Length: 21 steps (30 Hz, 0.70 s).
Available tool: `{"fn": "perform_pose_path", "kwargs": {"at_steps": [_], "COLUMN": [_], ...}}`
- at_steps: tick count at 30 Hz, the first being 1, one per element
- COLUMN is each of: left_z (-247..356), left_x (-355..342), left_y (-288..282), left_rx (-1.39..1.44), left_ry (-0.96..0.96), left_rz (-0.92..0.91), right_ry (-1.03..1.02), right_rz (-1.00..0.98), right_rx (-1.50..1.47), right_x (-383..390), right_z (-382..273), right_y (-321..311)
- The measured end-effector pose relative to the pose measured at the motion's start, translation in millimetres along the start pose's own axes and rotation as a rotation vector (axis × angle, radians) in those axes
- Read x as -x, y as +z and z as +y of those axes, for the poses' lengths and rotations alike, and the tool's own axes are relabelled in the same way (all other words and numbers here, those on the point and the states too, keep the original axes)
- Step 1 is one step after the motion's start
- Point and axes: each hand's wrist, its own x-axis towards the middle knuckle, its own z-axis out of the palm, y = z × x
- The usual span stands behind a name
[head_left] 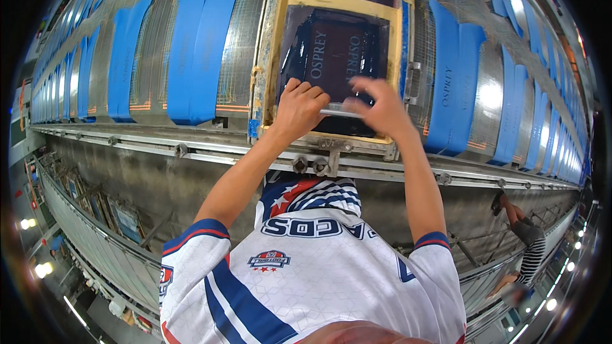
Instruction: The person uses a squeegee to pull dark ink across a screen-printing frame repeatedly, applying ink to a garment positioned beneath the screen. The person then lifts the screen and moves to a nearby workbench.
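A screen-printing frame [267, 44], edged with yellowish tape, lies on the long table before me. Dark blue ink [296, 57] coats its mesh around lettering. Across the near part of the screen lies a squeegee [340, 113] with a pale metallic bar. My left hand [299, 107] has its fingers curled over the squeegee's left part. At the right end, my right hand [384, 107] is slightly blurred, with thumb and fingers apart over the bar; whether it touches is unclear. Both hands partly hide the squeegee.
Blue fabric pieces [199, 57] lie in rows on the table left of the frame, and more blue pieces [449, 83] lie to the right. A metal rail [236, 142] with knobs runs along the near edge. Another person [530, 239] is in the aisle at right.
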Motion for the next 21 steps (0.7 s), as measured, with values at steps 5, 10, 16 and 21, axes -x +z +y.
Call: {"fn": "perform_pose_path", "kwargs": {"at_steps": [5, 10, 16, 21], "left_z": [5, 3, -2, -95], "left_x": [8, 8, 17, 62], "left_y": [0, 2, -38, -80], "left_rx": [-0.020, 0.012, 0.060, -0.037], "left_ry": [-0.031, -0.023, -0.093, -0.127], "left_rz": [-0.017, -0.070, 0.016, -0.021], "right_ry": [0.450, 0.510, 0.597, 0.212], "right_rz": [0.678, 0.599, 0.601, 0.718], "right_rx": [0.339, 0.193, 0.030, 0.071], "right_x": [-35, -30, -45, -94], "right_z": [112, 167, 85, 51], "right_y": [-45, -34, -69, 47]}}
